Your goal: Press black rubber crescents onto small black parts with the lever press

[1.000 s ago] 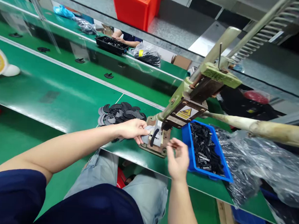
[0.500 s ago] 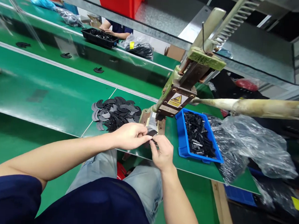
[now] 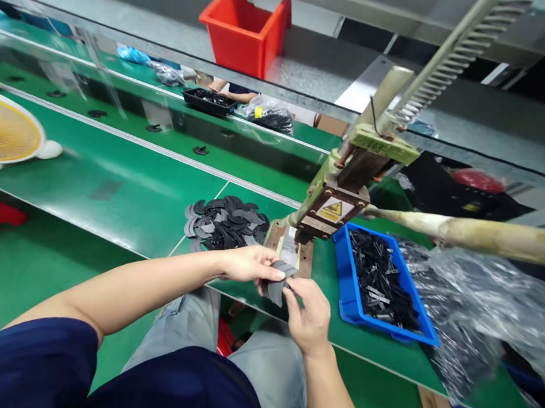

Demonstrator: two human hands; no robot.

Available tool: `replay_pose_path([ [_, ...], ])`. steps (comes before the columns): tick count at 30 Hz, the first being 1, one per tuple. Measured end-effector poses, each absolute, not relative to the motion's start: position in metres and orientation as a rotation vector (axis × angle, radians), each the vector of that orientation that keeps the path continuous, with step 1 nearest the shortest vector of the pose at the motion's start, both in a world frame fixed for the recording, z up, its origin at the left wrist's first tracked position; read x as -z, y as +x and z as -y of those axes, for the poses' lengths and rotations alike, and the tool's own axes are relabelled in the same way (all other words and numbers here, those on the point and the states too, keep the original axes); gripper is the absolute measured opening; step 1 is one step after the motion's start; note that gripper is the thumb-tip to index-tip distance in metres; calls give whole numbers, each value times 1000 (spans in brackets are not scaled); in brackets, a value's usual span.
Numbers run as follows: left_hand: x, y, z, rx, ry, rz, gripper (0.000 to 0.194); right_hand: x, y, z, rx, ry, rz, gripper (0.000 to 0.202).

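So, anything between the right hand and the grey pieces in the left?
Nothing visible. The left hand holds the grey pieces, and the right hand's fingertips are right at their edge. The press stands beyond both hands and the blue bin sits off to the right; neither is in between.

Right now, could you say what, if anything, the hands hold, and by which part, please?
The left hand holds grey pieces by their left side; the right hand meets their right edge, its grip unclear.
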State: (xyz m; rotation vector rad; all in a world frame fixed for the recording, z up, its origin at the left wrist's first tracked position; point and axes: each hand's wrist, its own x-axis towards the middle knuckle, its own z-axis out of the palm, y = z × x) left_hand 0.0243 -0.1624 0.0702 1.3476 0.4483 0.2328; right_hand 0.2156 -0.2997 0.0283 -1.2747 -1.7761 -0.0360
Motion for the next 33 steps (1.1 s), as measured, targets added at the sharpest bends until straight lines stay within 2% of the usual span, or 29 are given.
replay_pose_path([
  [4,-67,11,130,-318,1408,-581,45,-18,227,304,-42,-1407,1627,41],
  [7,-58,-1,76,-410,1594,-839,45,-8,237,321,-85,-1472,1534,36],
  [13,-75,8,-60,-338,2335,-1454,23,-2,251,348,-66,-1544,1501,29],
  [14,-83,13,-78,-352,2385,-1490,25,-5,255,350,-44,-1560,1507,28],
  [17,-101,20,-115,-391,2413,-1545,49,-17,278,354,37,-1637,1497,27],
  [19,-103,15,-124,-406,2412,-1578,54,-25,306,357,96,-1728,1446,29],
  [23,-86,-14,-103,-441,2405,-1563,43,-30,387,357,151,-2074,1329,45],
  [28,-49,-51,-16,-741,2403,-1366,37,-16,468,340,120,-2366,1555,66],
  [30,-30,-60,31,-870,2467,-1222,33,-12,479,332,101,-2398,1616,64],
  [33,-4,-69,100,-1051,2521,-1076,23,-14,477,321,88,-2470,1580,49],
])
